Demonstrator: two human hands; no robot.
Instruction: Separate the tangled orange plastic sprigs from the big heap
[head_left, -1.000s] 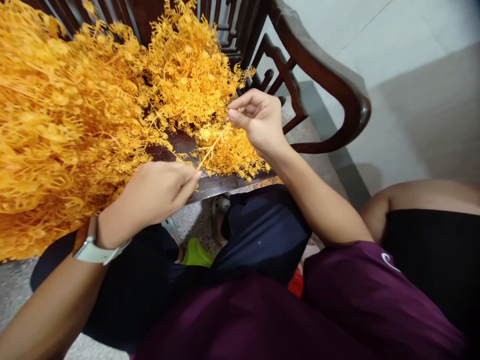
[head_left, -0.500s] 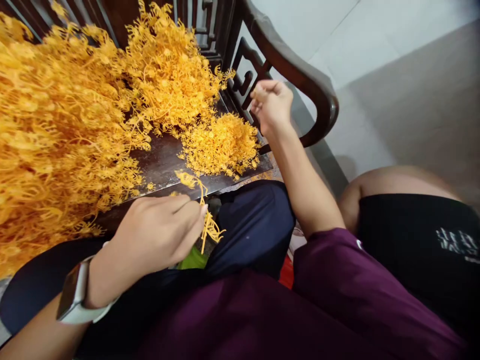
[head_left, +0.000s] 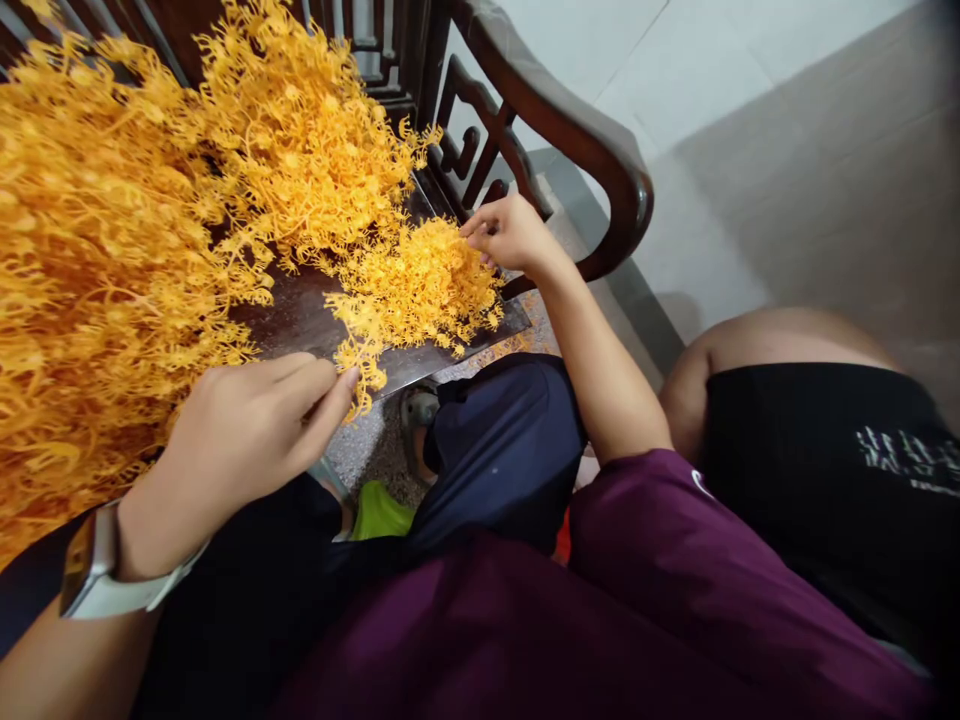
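My left hand (head_left: 251,425), with a watch on its wrist, pinches a yellow-orange plastic flower sprig (head_left: 362,350) between thumb and forefinger, just over the bench's front edge. At the right end of the bench seat lies a small heap of yellow plastic flower pieces (head_left: 431,285). The fingertips of my right hand (head_left: 504,232) are drawn together at the heap's upper right side. Whatever lies between them is too small to make out. Larger bunches of branching yellow plastic flowers (head_left: 307,150) stand behind and to the left.
The dark wooden bench (head_left: 292,315) has a curved armrest (head_left: 592,140) close beyond my right forearm. Another person's leg in black shorts (head_left: 810,440) is at the right. A green object (head_left: 381,512) lies on the floor between my feet.
My right hand has come down from beside the armrest to the small heap. My left hand has moved left and slightly up with the sprig, which now points toward the heap.
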